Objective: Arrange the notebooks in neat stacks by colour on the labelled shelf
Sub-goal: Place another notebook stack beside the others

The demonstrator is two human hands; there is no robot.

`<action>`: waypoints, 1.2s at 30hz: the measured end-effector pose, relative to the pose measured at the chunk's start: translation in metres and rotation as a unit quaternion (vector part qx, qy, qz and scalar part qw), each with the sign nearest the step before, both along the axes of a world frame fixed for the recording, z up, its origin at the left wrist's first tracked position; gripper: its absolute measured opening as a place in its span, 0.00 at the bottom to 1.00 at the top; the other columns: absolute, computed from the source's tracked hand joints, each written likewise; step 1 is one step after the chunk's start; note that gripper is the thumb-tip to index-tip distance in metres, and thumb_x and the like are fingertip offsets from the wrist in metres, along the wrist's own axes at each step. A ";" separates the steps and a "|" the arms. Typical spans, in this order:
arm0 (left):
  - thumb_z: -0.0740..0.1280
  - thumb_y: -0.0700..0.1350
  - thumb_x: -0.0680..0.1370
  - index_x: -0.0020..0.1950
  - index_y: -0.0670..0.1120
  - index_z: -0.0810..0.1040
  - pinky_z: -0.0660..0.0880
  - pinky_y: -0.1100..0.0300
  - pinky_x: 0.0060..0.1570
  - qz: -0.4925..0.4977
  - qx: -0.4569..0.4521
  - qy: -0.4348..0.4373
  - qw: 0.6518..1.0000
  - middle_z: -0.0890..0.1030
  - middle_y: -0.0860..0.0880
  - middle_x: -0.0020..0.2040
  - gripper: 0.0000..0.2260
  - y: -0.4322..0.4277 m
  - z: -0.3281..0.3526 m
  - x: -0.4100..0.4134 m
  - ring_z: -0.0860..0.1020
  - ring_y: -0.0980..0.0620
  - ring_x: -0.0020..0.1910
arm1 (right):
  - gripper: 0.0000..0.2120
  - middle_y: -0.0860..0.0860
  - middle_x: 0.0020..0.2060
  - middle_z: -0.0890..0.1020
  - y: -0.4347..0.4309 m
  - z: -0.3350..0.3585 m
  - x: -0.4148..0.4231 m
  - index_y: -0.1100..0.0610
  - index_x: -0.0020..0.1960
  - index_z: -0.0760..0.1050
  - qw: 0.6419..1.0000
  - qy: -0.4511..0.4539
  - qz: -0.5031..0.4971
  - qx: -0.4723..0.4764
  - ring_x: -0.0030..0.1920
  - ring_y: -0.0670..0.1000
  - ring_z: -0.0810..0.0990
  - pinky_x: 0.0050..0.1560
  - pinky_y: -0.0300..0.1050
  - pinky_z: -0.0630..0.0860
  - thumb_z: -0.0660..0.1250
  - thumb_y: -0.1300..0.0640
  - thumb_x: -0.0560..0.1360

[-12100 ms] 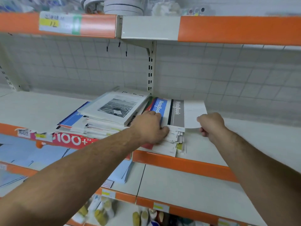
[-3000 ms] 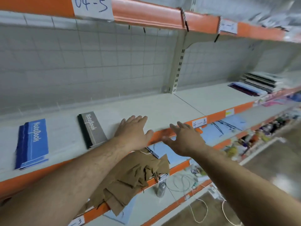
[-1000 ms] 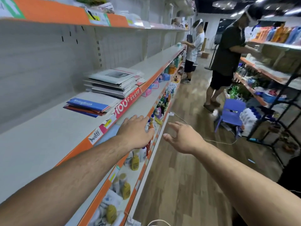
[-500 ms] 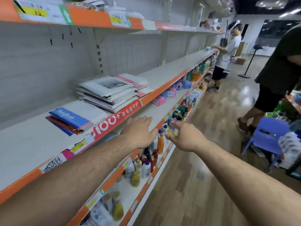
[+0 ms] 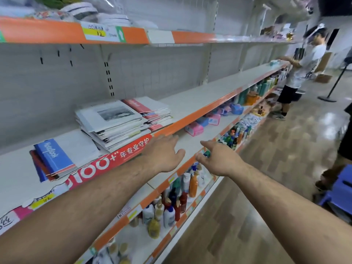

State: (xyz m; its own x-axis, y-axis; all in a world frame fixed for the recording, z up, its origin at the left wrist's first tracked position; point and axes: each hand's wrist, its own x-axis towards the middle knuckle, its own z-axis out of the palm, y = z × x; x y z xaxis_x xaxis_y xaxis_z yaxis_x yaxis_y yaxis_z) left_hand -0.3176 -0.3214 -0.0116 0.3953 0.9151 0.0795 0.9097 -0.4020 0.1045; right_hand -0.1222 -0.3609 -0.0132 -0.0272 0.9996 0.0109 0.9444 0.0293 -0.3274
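Note:
A loose pile of notebooks lies on the white shelf [image 5: 200, 101]: a small stack topped by a blue notebook [image 5: 52, 156] on the left, a tall untidy white-covered stack [image 5: 112, 121] in the middle, and red-and-white notebooks [image 5: 150, 109] just behind it. My left hand [image 5: 163, 152] reaches out flat, fingers straight, just in front of the shelf's orange edge, right of the white stack, holding nothing. My right hand [image 5: 217, 159] hovers beside it, fingers relaxed and empty, over the lower shelves.
A red banner [image 5: 106, 162] covers the shelf edge below the notebooks. Lower shelves hold bottles [image 5: 171, 206] and pink and blue packs [image 5: 202, 124]. A person [image 5: 299, 73] works at the far end of the aisle; another person's legs [image 5: 341, 161] and a blue stool [image 5: 341, 189] stand at the right.
I have moved closer to the notebook pile; it now sits nearer and more central. Both hands stay outstretched and empty, now nearer the shelf edge.

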 end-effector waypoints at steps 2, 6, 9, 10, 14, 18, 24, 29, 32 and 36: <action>0.52 0.61 0.82 0.80 0.48 0.58 0.55 0.51 0.77 -0.006 0.000 -0.001 1.000 0.61 0.49 0.80 0.30 0.021 -0.003 0.009 0.59 0.48 0.78 | 0.33 0.50 0.78 0.63 0.017 0.000 0.005 0.51 0.80 0.58 1.000 0.001 0.007 0.000 0.76 0.53 0.62 0.72 0.51 0.66 0.59 0.37 0.80; 0.55 0.59 0.81 0.75 0.50 0.65 0.65 0.49 0.68 -0.008 0.011 -0.021 1.000 0.72 0.48 0.72 0.25 0.074 0.000 0.029 0.68 0.45 0.69 | 0.33 0.50 0.77 0.64 0.062 0.005 0.020 0.53 0.79 0.59 1.000 0.000 0.008 0.005 0.75 0.53 0.66 0.72 0.49 0.66 0.59 0.38 0.80; 0.53 0.59 0.81 0.71 0.50 0.69 0.69 0.48 0.64 -0.015 0.024 -0.034 0.999 0.76 0.47 0.64 0.22 0.118 0.005 0.042 0.71 0.45 0.64 | 0.32 0.51 0.76 0.67 0.101 0.014 0.029 0.53 0.79 0.60 1.000 -0.014 0.002 0.015 0.71 0.53 0.71 0.69 0.49 0.69 0.60 0.39 0.80; 0.52 0.60 0.81 0.71 0.49 0.69 0.68 0.47 0.64 -0.015 0.025 -0.036 0.999 0.76 0.47 0.65 0.24 0.134 0.006 0.045 0.71 0.44 0.64 | 0.31 0.50 0.75 0.68 0.115 0.017 0.031 0.52 0.78 0.60 1.000 -0.019 0.002 0.023 0.70 0.53 0.72 0.68 0.48 0.69 0.60 0.40 0.81; 0.52 0.60 0.80 0.75 0.47 0.66 0.63 0.46 0.71 0.001 0.024 -0.016 1.000 0.71 0.47 0.72 0.27 0.186 0.013 0.047 0.67 0.45 0.71 | 0.30 0.50 0.75 0.68 0.170 0.029 0.031 0.52 0.79 0.60 0.999 -0.022 0.012 0.028 0.73 0.52 0.69 0.68 0.46 0.67 0.60 0.42 0.81; 0.53 0.58 0.81 0.77 0.47 0.64 0.61 0.48 0.72 0.025 0.036 -0.009 0.999 0.70 0.47 0.74 0.26 0.219 0.019 0.040 0.64 0.45 0.73 | 0.29 0.51 0.74 0.70 0.223 0.032 0.023 0.51 0.78 0.61 0.999 0.004 0.019 0.030 0.72 0.54 0.70 0.67 0.45 0.67 0.61 0.42 0.81; 0.51 0.59 0.82 0.79 0.48 0.60 0.58 0.47 0.74 0.074 0.018 0.010 0.997 0.66 0.48 0.77 0.28 0.246 0.021 0.020 0.61 0.45 0.76 | 0.25 0.52 0.67 0.78 0.289 0.026 -0.001 0.51 0.76 0.66 0.997 0.025 0.067 0.024 0.62 0.54 0.79 0.63 0.44 0.71 0.60 0.44 0.81; 0.53 0.59 0.81 0.76 0.47 0.65 0.64 0.46 0.70 0.167 0.016 0.019 0.986 0.71 0.46 0.72 0.27 0.255 0.021 0.003 0.68 0.45 0.70 | 0.20 0.50 0.70 0.75 0.340 0.017 -0.022 0.53 0.71 0.73 0.988 0.062 0.136 0.029 0.68 0.52 0.73 0.68 0.45 0.68 0.62 0.48 0.81; 0.58 0.59 0.80 0.68 0.44 0.68 0.71 0.51 0.56 0.259 0.012 0.006 0.966 0.76 0.43 0.63 0.24 0.251 0.027 0.000 0.73 0.44 0.60 | 0.14 0.50 0.57 0.82 0.363 0.017 -0.033 0.56 0.58 0.80 0.979 0.125 0.161 0.023 0.60 0.52 0.78 0.57 0.43 0.72 0.62 0.49 0.80; 0.61 0.61 0.77 0.62 0.44 0.71 0.73 0.52 0.53 0.347 0.010 0.005 0.938 0.78 0.44 0.56 0.23 0.246 0.031 0.003 0.75 0.43 0.55 | 0.17 0.57 0.41 0.81 0.387 0.014 -0.040 0.61 0.41 0.75 0.956 0.241 0.165 -0.032 0.41 0.55 0.79 0.47 0.48 0.76 0.67 0.47 0.77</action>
